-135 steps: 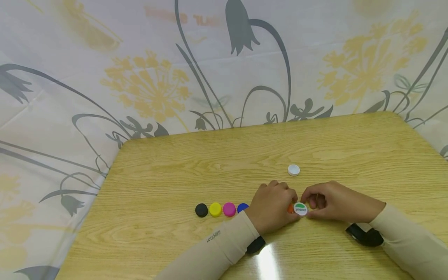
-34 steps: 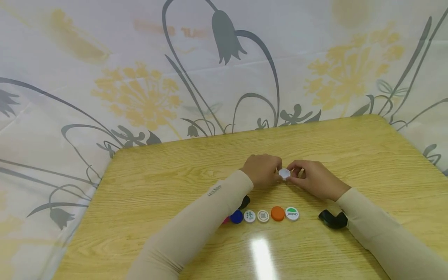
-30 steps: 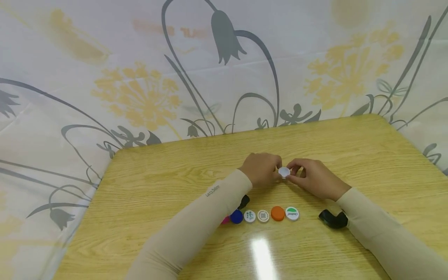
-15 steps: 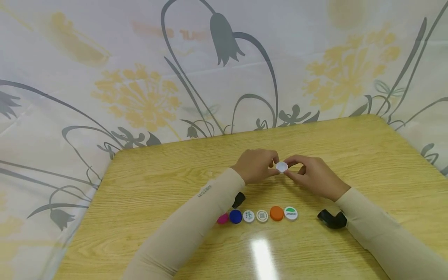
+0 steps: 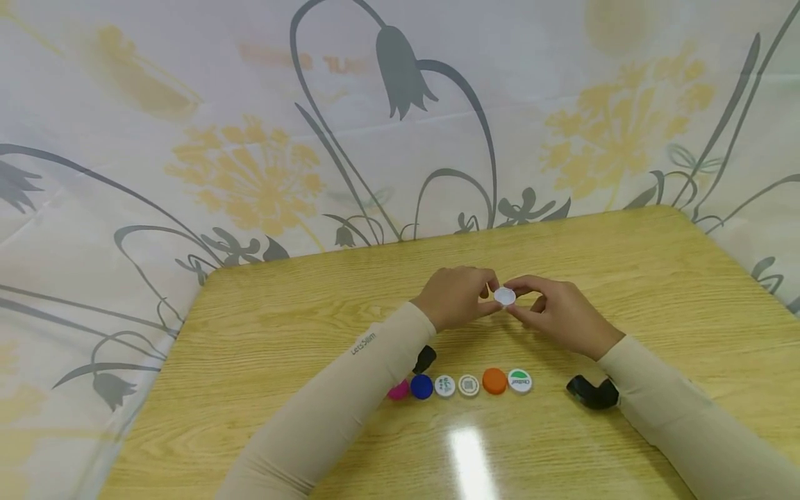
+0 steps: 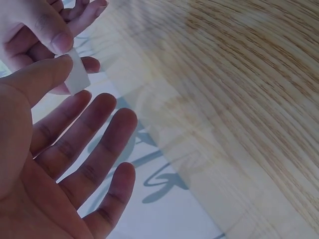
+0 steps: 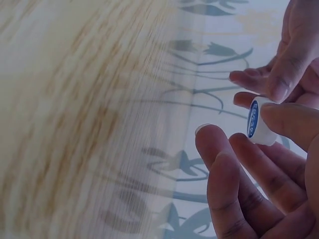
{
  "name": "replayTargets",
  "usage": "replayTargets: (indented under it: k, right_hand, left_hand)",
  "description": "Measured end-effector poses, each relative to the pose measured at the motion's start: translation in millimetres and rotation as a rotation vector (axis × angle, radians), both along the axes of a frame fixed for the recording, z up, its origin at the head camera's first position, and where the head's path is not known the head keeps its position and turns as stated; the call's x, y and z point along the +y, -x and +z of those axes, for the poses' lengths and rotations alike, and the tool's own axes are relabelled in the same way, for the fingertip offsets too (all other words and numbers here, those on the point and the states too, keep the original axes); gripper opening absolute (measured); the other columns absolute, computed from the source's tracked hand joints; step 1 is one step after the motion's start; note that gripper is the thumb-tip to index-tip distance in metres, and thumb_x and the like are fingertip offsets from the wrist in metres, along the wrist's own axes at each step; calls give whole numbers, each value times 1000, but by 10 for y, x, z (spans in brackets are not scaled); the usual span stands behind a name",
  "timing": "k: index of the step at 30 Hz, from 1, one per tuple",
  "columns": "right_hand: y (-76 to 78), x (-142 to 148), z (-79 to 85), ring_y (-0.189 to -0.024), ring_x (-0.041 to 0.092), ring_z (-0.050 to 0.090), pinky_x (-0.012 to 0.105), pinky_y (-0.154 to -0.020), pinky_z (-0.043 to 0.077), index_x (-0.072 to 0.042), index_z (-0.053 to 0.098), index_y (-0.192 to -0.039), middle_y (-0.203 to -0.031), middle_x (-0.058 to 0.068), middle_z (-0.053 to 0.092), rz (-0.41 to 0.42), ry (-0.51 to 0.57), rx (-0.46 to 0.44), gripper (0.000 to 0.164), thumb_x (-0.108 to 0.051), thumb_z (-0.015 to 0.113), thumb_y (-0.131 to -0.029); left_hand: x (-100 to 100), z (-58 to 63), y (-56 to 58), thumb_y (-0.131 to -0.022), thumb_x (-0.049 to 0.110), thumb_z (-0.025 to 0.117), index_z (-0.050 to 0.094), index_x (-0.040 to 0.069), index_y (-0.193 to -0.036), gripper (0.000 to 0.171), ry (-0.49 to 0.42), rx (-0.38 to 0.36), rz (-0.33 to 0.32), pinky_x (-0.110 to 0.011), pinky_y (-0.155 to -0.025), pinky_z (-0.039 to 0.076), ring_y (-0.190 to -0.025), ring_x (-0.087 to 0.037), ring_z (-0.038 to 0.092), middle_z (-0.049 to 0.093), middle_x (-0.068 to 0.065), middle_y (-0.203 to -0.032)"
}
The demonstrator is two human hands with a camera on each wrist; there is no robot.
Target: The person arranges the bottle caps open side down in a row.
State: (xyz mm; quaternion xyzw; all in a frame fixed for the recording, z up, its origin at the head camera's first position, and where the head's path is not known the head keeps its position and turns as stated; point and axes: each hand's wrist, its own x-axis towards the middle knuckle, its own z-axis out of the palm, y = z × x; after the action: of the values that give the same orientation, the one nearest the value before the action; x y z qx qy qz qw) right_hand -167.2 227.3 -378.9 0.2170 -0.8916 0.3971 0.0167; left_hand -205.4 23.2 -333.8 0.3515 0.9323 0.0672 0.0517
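Between both hands a white bottle cap (image 5: 504, 296) is held over the table, its hollow side facing the head camera. My left hand (image 5: 455, 298) pinches one edge with thumb and index finger; my right hand (image 5: 562, 312) pinches the opposite edge. Blue lettering shows on the top of the cap (image 7: 254, 118) in the right wrist view. On the table nearer me lies a row of caps: magenta (image 5: 398, 389), blue (image 5: 421, 387), a printed white one (image 5: 445, 386), a white one with a square mark (image 5: 469, 385), orange (image 5: 495, 381), and white with green (image 5: 520, 380).
A wooden table (image 5: 300, 298) reaches back to a flower-patterned curtain (image 5: 250, 69). Black wrist mounts (image 5: 592, 393) sit at both sleeves. The left sleeve (image 5: 337, 403) covers the area left of the magenta cap.
Both hands have left the green-and-white cap at the row's right end and lifted the white cap from farther back. Within the last second they rose slightly with it.
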Motion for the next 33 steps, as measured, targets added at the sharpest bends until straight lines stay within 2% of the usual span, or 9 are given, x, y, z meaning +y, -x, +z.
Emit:
replayTargets:
  k: [12, 22, 27, 33]
  right_hand:
    - [-27, -15, 39, -63, 13, 71, 25, -56, 54, -1, 59, -132, -113, 21, 71, -18, 47, -20, 38, -17, 65, -98]
    - [-26, -20, 62, -65, 14, 70, 25, -49, 46, -5, 64, -124, -108, 16, 72, -60, 52, -32, 26, -20, 59, -102]
    - [-26, -22, 56, -65, 15, 71, 24, -51, 50, -5, 63, -128, -111, 17, 72, -59, 65, -10, 30, -16, 62, -100]
    - [-23, -39, 46, -63, 16, 70, 25, -53, 54, -4, 55, -136, -113, 21, 67, -42, 88, 11, 41, -10, 65, -97]
  left_hand:
    - [0, 11, -26, -96, 44, 65, 68, 18, -117, 34, 8, 77, -11, -20, -66, 50, -81, -6, 67, 75, 6, -100]
    - [30, -17, -38, -105, 41, 47, 68, 15, -110, 33, 9, -4, 8, -20, -60, 44, -67, -5, 56, 69, 7, -90]
    - [34, -27, -44, -107, 40, 44, 65, 14, -110, 33, 15, -8, 15, -21, -58, 41, -65, -6, 54, 66, 7, -85]
    - [39, -23, -49, -107, 41, 42, 64, 15, -109, 34, 2, -39, 29, -21, -57, 40, -64, -7, 54, 63, 6, -81]
